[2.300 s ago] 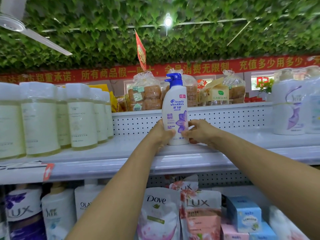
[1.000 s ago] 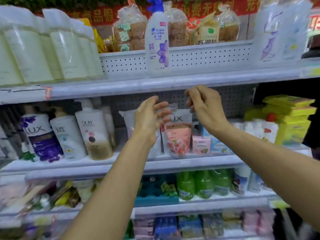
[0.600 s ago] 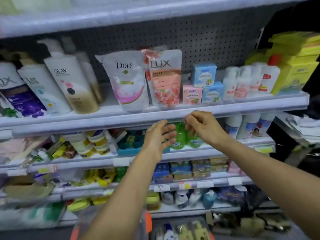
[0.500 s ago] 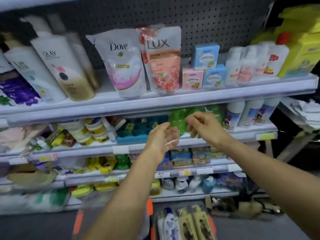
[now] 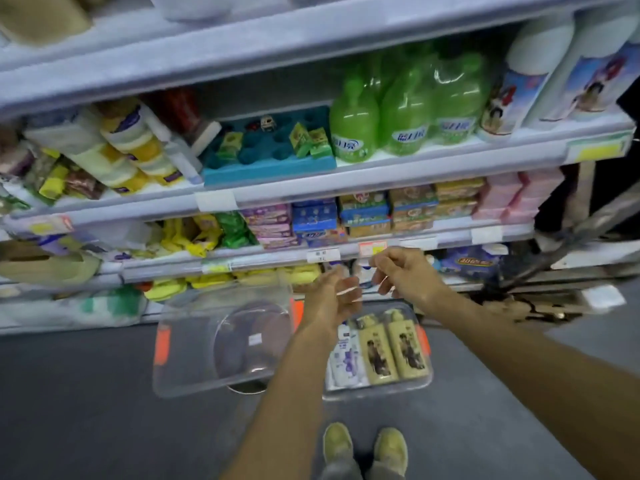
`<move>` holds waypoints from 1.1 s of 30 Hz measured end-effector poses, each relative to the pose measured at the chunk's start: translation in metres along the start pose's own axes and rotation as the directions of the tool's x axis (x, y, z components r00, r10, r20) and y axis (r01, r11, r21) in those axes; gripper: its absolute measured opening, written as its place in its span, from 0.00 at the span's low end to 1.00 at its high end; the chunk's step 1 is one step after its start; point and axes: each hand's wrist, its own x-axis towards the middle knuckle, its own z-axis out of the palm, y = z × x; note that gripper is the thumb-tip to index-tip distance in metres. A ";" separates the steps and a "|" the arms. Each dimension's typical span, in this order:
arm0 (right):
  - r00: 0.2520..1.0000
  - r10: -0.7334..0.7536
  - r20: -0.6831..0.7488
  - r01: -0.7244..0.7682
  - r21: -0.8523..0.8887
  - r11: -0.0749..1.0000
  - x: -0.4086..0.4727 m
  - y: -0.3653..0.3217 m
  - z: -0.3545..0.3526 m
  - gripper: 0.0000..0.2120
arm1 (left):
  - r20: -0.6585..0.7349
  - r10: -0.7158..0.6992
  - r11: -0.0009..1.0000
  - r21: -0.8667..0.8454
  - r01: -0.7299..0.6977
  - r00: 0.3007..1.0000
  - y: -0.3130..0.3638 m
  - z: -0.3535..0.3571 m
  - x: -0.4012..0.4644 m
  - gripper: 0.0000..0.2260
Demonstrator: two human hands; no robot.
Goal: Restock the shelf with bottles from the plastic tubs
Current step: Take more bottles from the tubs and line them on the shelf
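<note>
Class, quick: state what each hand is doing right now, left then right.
Left hand: open, fingers loosely curled, holding nothing.
Right hand: open, fingers loosely curled, holding nothing.

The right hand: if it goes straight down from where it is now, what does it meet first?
Probably the two tall yellow bottles lying in the clear plastic tub with orange handles. The right hand hangs empty above the tub's far end, though depth is uncertain.

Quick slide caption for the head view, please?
Both empty hands, left and right, hang above two clear tubs: left tub empty, right tub holding three bottles.
</note>
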 end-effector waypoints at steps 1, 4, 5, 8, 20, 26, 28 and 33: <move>1.000 0.024 0.012 -0.024 0.016 1.000 0.003 0.016 0.007 0.10 | -0.005 -0.037 0.999 0.003 0.037 0.999 -0.015 -0.006 0.010 0.07; 0.992 0.122 0.024 -0.123 0.063 0.990 0.011 0.067 0.026 0.11 | -0.019 -0.135 0.990 0.039 0.136 0.991 -0.054 -0.028 0.038 0.07; 0.986 0.165 0.020 -0.165 0.057 0.985 0.016 0.086 0.031 0.11 | -0.030 -0.152 0.987 0.055 0.153 0.988 -0.066 -0.035 0.051 0.08; 0.962 0.274 0.007 -0.274 0.046 0.960 0.030 0.146 0.046 0.09 | -0.078 -0.206 0.970 0.111 0.214 0.975 -0.105 -0.058 0.091 0.09; 0.848 0.529 0.011 -0.527 0.102 0.843 0.079 0.342 0.121 0.08 | -0.243 -0.416 0.888 0.099 0.449 0.876 -0.266 -0.135 0.229 0.07; 0.850 0.525 0.043 -0.523 -0.052 0.851 0.112 0.406 0.157 0.09 | -0.248 -0.336 0.852 0.332 0.405 0.909 -0.310 -0.154 0.297 0.05; 0.856 0.515 0.042 -0.499 -0.194 0.845 0.122 0.426 0.167 0.13 | -0.224 -0.295 0.847 0.388 0.362 0.929 -0.321 -0.157 0.313 0.07; 0.824 0.564 0.057 -0.560 -0.073 0.825 0.136 0.456 0.187 0.07 | -0.197 -0.284 0.870 0.359 0.338 0.938 -0.348 -0.162 0.347 0.08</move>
